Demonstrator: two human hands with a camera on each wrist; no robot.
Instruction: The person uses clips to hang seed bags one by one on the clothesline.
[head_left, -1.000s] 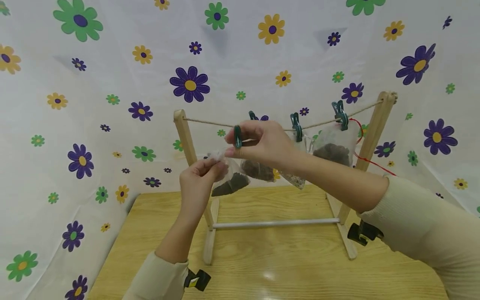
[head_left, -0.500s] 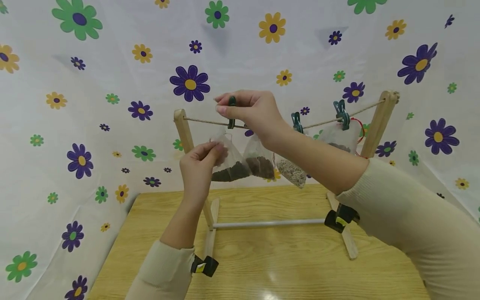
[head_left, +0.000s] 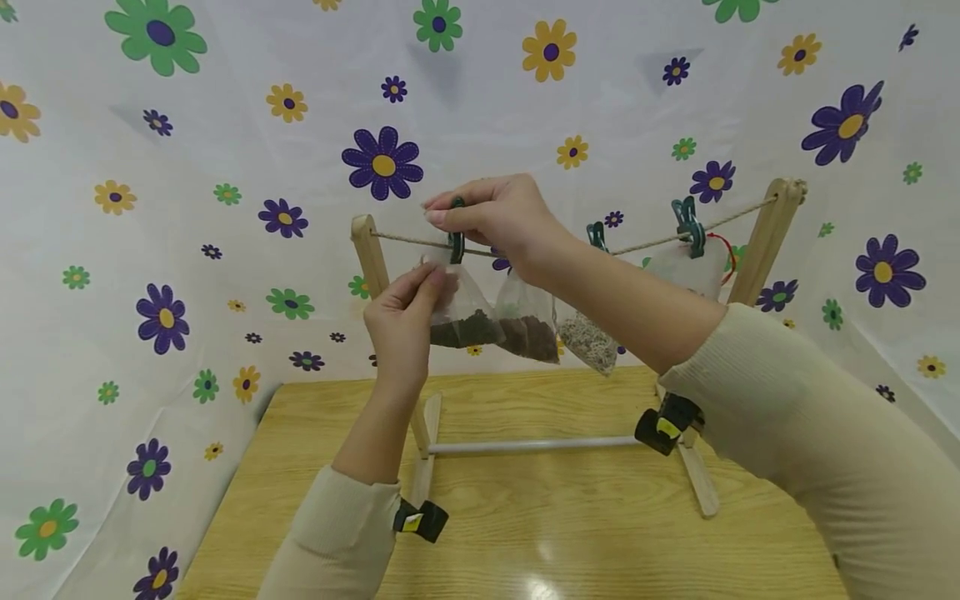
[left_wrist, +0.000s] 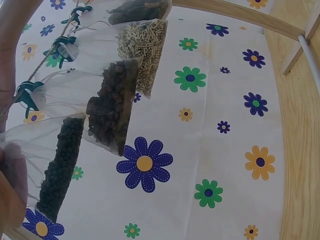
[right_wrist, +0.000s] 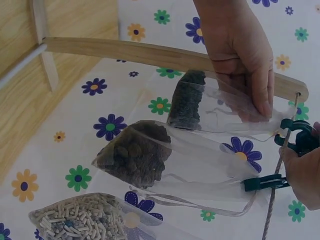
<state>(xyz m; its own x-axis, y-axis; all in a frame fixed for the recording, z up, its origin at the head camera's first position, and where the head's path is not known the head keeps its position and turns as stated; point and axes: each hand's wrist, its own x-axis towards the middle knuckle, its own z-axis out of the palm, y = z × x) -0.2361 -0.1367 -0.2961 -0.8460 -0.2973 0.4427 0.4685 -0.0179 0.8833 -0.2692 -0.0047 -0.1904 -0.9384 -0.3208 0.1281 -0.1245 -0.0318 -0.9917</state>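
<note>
My left hand (head_left: 401,321) pinches the top of a sheer mesh bag (head_left: 467,332) with dark contents at its bottom, holding it up just under the rope (head_left: 408,241). Between the thumb and fingers of my right hand (head_left: 501,218) is a green clip (head_left: 456,246), its jaws at the rope. In the right wrist view the clip (right_wrist: 300,137) sits beside the bag's top edge; whether it bites on the fabric, I cannot tell. A bag with brown chunks (right_wrist: 142,152) hangs alongside from another green clip (right_wrist: 265,183).
A bag of pale pellets (head_left: 588,340) and a further bag (head_left: 684,271) hang to the right, the latter with a red cord. Wooden posts (head_left: 765,242) carry the rope, joined low down by a white bar (head_left: 532,446). The frame stands on a wooden table (head_left: 570,517) before a flowered cloth.
My right hand has lifted the clip from below the rope up onto it, shifting slightly left. The left hand has raised the bag's top closer to the rope.
</note>
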